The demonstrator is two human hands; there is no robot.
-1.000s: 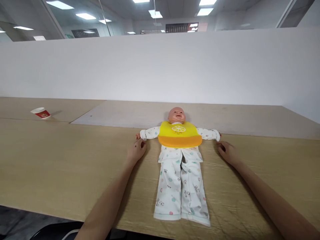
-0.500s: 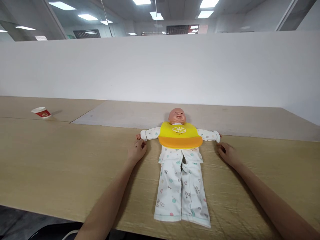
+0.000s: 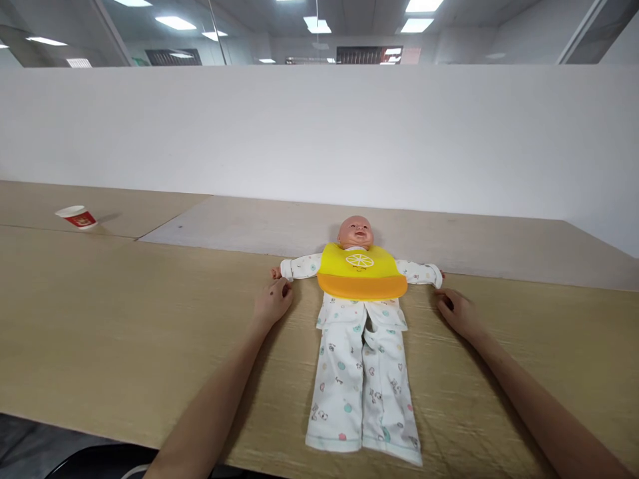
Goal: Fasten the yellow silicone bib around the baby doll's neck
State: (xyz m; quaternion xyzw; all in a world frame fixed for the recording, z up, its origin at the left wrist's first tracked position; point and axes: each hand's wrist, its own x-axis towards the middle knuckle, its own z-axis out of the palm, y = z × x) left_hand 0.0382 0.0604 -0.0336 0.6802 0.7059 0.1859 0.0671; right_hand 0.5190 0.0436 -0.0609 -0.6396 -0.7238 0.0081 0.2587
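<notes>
Head camera: a dressed doll [image 3: 355,313] lies on its back in the middle of the tabletop [image 3: 124,319], its head [image 3: 355,231] towards the white wall [image 3: 319,133] and its legs towards the person. Both its arms are spread straight out sideways. It wears white printed clothes [image 3: 339,392] and, over the chest, a yellow bib [image 3: 360,273] with an orange lower pocket and a white citrus-slice print. The left hand [image 3: 274,301] rests with curled fingers right by the cuff [image 3: 286,269] on that side; whether it pinches the cloth, I cannot tell. The right hand [image 3: 458,311], its fingers also bent, is at the opposite cuff [image 3: 436,275], and whether it grips that one cannot be told either. Well apart, at the far left, is a red-and-white paper cup [image 3: 78,217], which looks slanted. Part of a black chair [image 3: 100,459] shows at the near edge, and ceiling lights [image 3: 176,22] show through the glass [image 3: 269,40] above the wall
</notes>
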